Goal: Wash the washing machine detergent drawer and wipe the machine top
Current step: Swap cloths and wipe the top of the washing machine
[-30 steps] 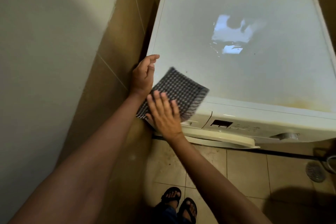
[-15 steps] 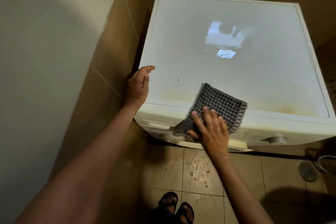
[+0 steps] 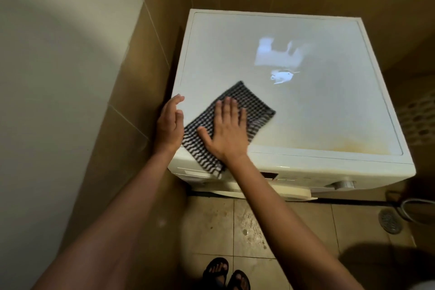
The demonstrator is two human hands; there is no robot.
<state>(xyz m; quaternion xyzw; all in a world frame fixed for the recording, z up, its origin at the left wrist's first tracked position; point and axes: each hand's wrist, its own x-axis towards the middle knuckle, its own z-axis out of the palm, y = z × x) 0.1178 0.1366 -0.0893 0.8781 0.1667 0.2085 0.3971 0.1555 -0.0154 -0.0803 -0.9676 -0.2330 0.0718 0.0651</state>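
Note:
A white washing machine (image 3: 306,106) stands in a tiled corner, its flat top facing me. A black-and-white checked cloth (image 3: 254,106) lies on the top near the front left corner, one end hanging over the front edge. My right hand (image 3: 226,129) presses flat on the cloth with straight, spread fingers. My left hand (image 3: 170,125) rests against the machine's left edge, fingers relaxed and holding nothing. A yellowish stain (image 3: 367,146) runs along the top's front right edge. The detergent drawer front (image 3: 190,172) sits at the upper left of the front panel, partly behind the cloth.
Tan tiled walls (image 3: 146,77) close in on the left and behind the machine. A control dial (image 3: 344,184) sticks out at the front right. A floor drain (image 3: 389,220) lies at the right. My sandalled feet (image 3: 226,275) stand on the tile floor.
My right hand slid the cloth from the front edge back to the left and up onto the top's front left area. The left hand stayed at the left edge.

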